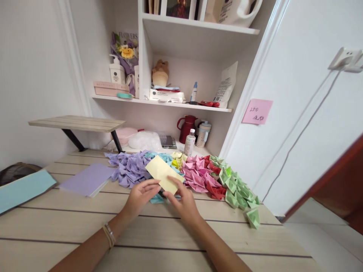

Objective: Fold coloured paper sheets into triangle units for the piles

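A pale yellow folded paper sheet [163,172] is held above the wooden table [159,234], tilted toward the back left. My left hand [141,196] pinches its near edge from the left, and my right hand [183,200] pinches the same edge from the right. Both hands are closed on the paper. Behind it lies a row of folded paper boats: purple [129,166], blue [163,156], yellow [177,160], pink [195,173], red [215,189] and green [236,187]. A small blue folded piece [155,199] lies on the table just under my hands.
A stack of purple paper [86,179] and a blue sheet [24,189] lie on the left. A single green boat [253,218] sits near the table's right edge. Shelves hold a red kettle [186,126], bottles and boxes. A pink note [256,111] hangs on the wall.
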{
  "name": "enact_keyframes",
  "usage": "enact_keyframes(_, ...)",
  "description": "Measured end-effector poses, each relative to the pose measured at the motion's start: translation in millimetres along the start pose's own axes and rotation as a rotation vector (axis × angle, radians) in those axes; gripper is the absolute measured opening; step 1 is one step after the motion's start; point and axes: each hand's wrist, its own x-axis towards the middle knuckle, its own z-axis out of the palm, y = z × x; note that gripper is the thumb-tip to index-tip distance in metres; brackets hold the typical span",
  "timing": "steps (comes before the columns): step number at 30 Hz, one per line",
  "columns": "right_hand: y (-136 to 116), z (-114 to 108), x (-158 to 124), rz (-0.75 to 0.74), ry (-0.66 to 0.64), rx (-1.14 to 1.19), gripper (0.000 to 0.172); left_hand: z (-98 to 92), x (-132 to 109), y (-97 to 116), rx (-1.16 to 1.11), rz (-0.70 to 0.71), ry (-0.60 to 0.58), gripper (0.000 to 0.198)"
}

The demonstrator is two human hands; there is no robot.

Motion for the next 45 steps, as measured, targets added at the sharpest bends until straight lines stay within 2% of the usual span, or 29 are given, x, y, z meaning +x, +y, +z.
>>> enact_keyframes(3, -1.2, -6.8, 1.6, -0.114, -0.078, -0.173, 0.038, -1.1, -0.2, 0.2, -0.033, -0.005, -0.029, 0.038)
enact_keyframes(6, -0.5, -11.8, 3.9, -0.194, -0.133, -0.187, 0.048, -2.2, 0.1, 1.4, -0.033, 0.001, -0.012, 0.034)
enact_keyframes(9, 0.0, -14.7, 6.6, -0.221, -0.073, -0.15, 0.039, -2.2, -0.1, 2.0, -0.029, -0.002, 0.016, 0.033)
enact_keyframes(12, 0.8, -13.5, 8.6, -0.151, 0.046, -0.049, 0.011, -0.1, -0.6, 0.7, -0.017, 0.022, 0.032, 0.03)
enact_keyframes(13, 1.6, -11.8, 8.8, -0.104, 0.07, 0.004, 0.01, 1.0, -0.7, 0.0, -0.01, 0.035, 0.043, 0.029)
enact_keyframes(16, 4.8, -4.5, 8.3, 0.059, 0.1, 0.247, 0.019, 4.8, -0.4, -1.1, -0.043, 0.09, 0.079, 0.031)
enact_keyframes(19, 6.1, 1.2, 7.5, 0.168, 0.072, 0.451, 0.04, 7.6, 0.3, 0.8, -0.151, 0.12, 0.121, 0.052)
enact_keyframes(22, 3.6, 1.4, 8.0, 0.21, 0.033, 0.494, 0.033, 7.6, 0.4, 3.9, -0.205, 0.116, 0.14, 0.075)
enact_keyframes(24, 1.7, -0.3, 8.8, 0.217, 0.021, 0.504, 0.027, 5.7, -0.1, 4.3, -0.161, 0.101, 0.081, 0.067)
enact_keyframes(27, 2.4, -3.0, 9.7, 0.204, -0.017, 0.483, 0.026, 2.5, -1.7, 2.3, -0.044, 0.029, -0.101, 0.033)
enact_keyframes(28, 3.7, -4.1, 9.9, 0.189, -0.032, 0.445, 0.025, 1.9, -2.3, 1.5, -0.019, 0.0, -0.149, 0.027)
enact_keyframes(31, 7.8, -9.6, 10.4, 0.079, -0.021, 0.174, 0.022, 2.1, -3.1, 0.3, -0.026, -0.037, -0.183, 0.025)
enact_keyframes(34, 7.7, -18.0, 11.1, -0.038, -0.046, -0.106, 0.042, 2.8, -1.3, 0.2, -0.04, 0.014, -0.074, 0.031)
enact_keyframes(36, 5.4, -22.9, 11.4, -0.066, -0.113, -0.116, 0.061, 1.6, 0.9, -1.2, -0.015, 0.044, -0.012, 0.042)
enact_keyframes(38, 2.8, -25.9, 11.8, -0.08, -0.155, -0.036, 0.071, -0.6, 2.8, -3.8, 0.021, 0.058, -0.006, 0.049)
enact_keyframes(40, 1.3, -27.1, 12.2, -0.095, -0.165, 0.025, 0.064, -2.9, 3.8, -6.2, 0.038, 0.065, -0.018, 0.052)
enact_keyframes(43, 1.8, -26.1, 12.9, -0.079, -0.128, 0.057, 0.023, -4.4, 2.8, -6.4, 0.051, 0.061, -0.021, 0.049)
enact_keyframes(44, 2.6, -25.1, 13.2, -0.059, -0.093, 0.069, 0.013, -4.2, 2.0, -5.3, 0.061, 0.055, -0.02, 0.046)
enact_keyframes(45, 3.6, -23.8, 13.4, -0.028, -0.057, 0.095, 0.012, -3.6, 1.0, -4.0, 0.071, 0.051, -0.019, 0.042)
